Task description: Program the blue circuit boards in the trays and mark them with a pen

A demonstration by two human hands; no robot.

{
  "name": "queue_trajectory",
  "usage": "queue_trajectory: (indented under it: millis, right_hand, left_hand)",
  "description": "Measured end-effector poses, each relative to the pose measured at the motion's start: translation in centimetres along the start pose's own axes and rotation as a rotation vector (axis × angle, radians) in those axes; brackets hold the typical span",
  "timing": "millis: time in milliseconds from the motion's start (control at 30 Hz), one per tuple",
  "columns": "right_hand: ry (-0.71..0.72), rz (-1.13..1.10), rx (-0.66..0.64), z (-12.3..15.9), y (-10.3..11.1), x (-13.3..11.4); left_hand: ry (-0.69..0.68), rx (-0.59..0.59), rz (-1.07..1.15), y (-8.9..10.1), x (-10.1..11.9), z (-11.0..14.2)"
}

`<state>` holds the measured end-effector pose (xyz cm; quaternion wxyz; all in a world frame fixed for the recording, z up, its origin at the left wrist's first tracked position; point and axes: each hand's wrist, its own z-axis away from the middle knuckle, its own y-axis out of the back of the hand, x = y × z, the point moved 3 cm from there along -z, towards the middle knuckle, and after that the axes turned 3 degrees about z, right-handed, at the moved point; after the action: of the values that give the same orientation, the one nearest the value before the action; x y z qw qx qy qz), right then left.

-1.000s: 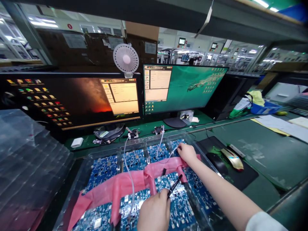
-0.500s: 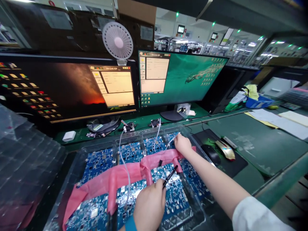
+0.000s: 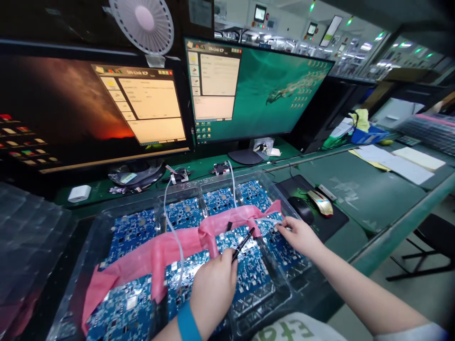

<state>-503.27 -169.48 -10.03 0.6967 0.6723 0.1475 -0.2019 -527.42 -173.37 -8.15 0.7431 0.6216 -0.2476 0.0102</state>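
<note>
My left hand (image 3: 213, 284), with a blue band at its wrist, is closed around a slim black pen (image 3: 244, 242) whose tip points up and away over a blue circuit board (image 3: 249, 270). Further right, my right hand (image 3: 298, 234) pinches the end of a thin white cable (image 3: 261, 219) just above the right-hand board (image 3: 284, 248). Several such boards lie in a clear plastic tray (image 3: 280, 289). A pink sheet (image 3: 177, 241) is draped across the tray between the far and near rows. Another white cable (image 3: 174, 232) runs down onto a near board at left.
Behind the tray stand two monitors (image 3: 263, 94) and a small white fan (image 3: 144, 23). Two computer mice, one black (image 3: 301, 209) and one gold (image 3: 320, 202), rest on a dark mat. Bubble wrap (image 3: 31, 255) is at left, papers (image 3: 394, 163) at far right.
My right hand has come from the far right board nearer to me, bringing the cable end over the near right board. My left hand still holds the pen. The view has tilted down and shifted.
</note>
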Motion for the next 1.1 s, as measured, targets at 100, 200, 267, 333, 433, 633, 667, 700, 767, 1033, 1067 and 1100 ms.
queue_trajectory:
  millis: [100,200,267,333,433,633,667,700,767,1033,1067,1100]
  right_hand:
    - [-0.004,-0.026,-0.011,0.7,-1.0,0.6]
    - [0.021,-0.039,-0.041,0.3,-1.6,0.5]
    - [0.029,-0.031,-0.056,0.0,-1.8,0.5]
    - [0.027,-0.016,-0.060,-0.1,-1.9,0.6]
    - [0.027,0.010,-0.060,0.1,-1.8,0.8]
    - [0.047,0.077,-0.085,0.3,-2.1,0.6]
    - [0.056,0.089,-0.090,0.3,-2.1,0.5]
    - [0.067,0.102,-0.095,0.3,-2.2,0.4]
    - [0.091,0.128,-0.103,0.2,-2.2,0.1]
    - [0.136,0.188,-0.089,0.3,-2.2,-0.5]
    - [0.137,0.187,-0.079,0.3,-2.2,-0.5]
    - [0.139,0.185,-0.068,0.3,-2.3,-0.4]
  left_hand:
    - [-0.009,-0.008,-0.017,-0.2,0.0,0.0]
    - [-0.006,-0.010,-0.013,-0.2,-0.1,0.0]
    - [0.001,-0.017,-0.010,-0.2,-0.1,0.0]
    - [0.004,-0.033,-0.010,-0.1,-0.1,0.0]
    - [0.012,-0.052,-0.011,0.1,0.1,-0.1]
    - [0.030,-0.090,-0.020,0.2,0.1,-0.1]
    - [0.030,-0.092,-0.020,0.2,0.1,-0.1]
    - [0.027,-0.088,-0.018,0.1,0.1,-0.1]
    - [0.019,-0.073,-0.015,0.1,0.1,-0.1]
    - [0.017,-0.055,-0.036,0.0,0.0,0.0]
    - [0.018,-0.058,-0.039,0.1,0.0,0.0]
    - [0.023,-0.064,-0.043,0.1,0.0,0.0]
